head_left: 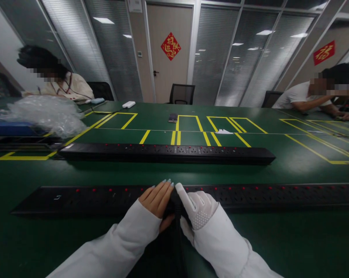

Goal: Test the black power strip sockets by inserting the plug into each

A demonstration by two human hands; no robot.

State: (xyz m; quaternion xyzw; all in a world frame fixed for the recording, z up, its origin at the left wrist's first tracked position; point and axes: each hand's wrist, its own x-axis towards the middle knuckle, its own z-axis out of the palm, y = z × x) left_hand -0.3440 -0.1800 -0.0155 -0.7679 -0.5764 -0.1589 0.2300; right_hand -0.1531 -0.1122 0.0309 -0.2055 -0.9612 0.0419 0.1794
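A long black power strip (99, 199) with a row of sockets and red dots lies across the table before me. My left hand (158, 199) is bare with pale blue nails. Its fingers wrap over the strip's top, the thumb at the near side. Between my hands a black plug (177, 197) stands at the strip, its thick cord (178, 239) running down towards me. My right hand (198, 204), in a white glove with dotted grip, is closed at the plug, index fingertip against its top. How deep the plug sits is hidden.
Beyond lies a second black power strip (168, 152). Yellow tape (188, 116) marks the green table, with a dark phone-like object (172, 117) and white paper (224, 131) on it. Clear plastic wrap (44, 114) is at left. One person (73, 87) sits left, another (300, 96) right.
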